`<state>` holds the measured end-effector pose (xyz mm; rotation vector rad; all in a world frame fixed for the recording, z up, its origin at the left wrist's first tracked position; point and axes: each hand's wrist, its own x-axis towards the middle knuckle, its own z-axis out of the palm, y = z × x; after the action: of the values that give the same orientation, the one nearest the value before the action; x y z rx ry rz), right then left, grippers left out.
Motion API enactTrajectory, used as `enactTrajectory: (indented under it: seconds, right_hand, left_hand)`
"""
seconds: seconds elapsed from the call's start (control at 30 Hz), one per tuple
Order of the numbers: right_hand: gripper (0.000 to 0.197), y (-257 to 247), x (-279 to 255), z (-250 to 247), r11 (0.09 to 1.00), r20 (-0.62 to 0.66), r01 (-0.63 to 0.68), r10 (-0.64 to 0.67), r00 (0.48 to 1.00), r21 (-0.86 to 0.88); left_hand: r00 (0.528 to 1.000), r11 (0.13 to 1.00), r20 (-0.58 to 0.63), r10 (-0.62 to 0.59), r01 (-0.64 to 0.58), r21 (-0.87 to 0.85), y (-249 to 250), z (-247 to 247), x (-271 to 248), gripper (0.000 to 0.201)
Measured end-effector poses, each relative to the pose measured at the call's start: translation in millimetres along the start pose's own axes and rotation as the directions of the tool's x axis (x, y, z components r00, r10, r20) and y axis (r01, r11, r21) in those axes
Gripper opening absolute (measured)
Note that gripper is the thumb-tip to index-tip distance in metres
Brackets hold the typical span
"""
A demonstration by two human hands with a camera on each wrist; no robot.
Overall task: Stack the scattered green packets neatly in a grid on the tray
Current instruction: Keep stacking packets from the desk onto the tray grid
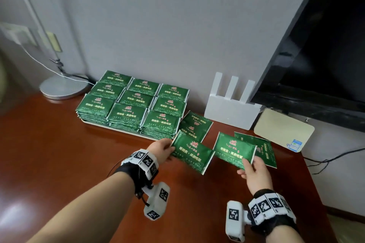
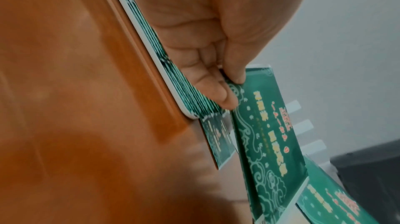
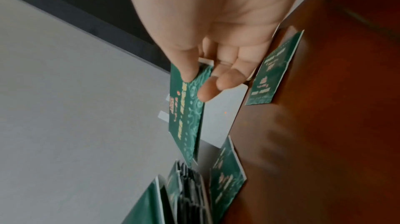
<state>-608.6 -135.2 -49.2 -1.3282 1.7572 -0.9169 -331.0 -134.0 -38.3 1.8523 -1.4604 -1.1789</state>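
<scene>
A white tray [image 1: 126, 133] against the wall carries stacks of green packets [image 1: 132, 102] laid in a three-by-three grid. My left hand [image 1: 161, 149] pinches one green packet [image 1: 192, 154] by its left edge, just off the tray's front right corner; in the left wrist view thumb and fingers [image 2: 218, 94] clamp that packet [image 2: 266, 135]. My right hand [image 1: 254, 171] pinches a second packet [image 1: 234, 149] at its near corner, also seen edge-on as the packet [image 3: 190, 108] in the right wrist view. Two loose packets lie on the table: one [image 1: 195, 124] beside the tray, one [image 1: 265, 150] behind my right hand.
The brown wooden table [image 1: 59, 154] holds a white router [image 1: 231, 108], a cream box [image 1: 282, 130] and a lamp base [image 1: 64, 88]. A dark TV screen [image 1: 325, 45] hangs at the right, with cables [image 1: 325, 161] below it.
</scene>
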Motion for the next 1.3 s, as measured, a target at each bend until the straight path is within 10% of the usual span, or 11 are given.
enactTrajectory:
  seconds: [0.6, 1.3]
  right_hand:
    - [0.025, -143, -39, 168, 0.978, -0.035, 0.097, -0.093, 0.995, 0.183]
    - [0.021, -183, -5, 301, 0.927, 0.175, 0.120, -0.060, 0.983, -0.355]
  left_hand:
    - [0.972, 0.921, -0.222, -0.080, -0.013, -0.389, -100, -238, 10, 0.007]
    - [0.933, 0.917, -0.243, -0.267, 0.168, -0.362, -167, -321, 78, 0.021]
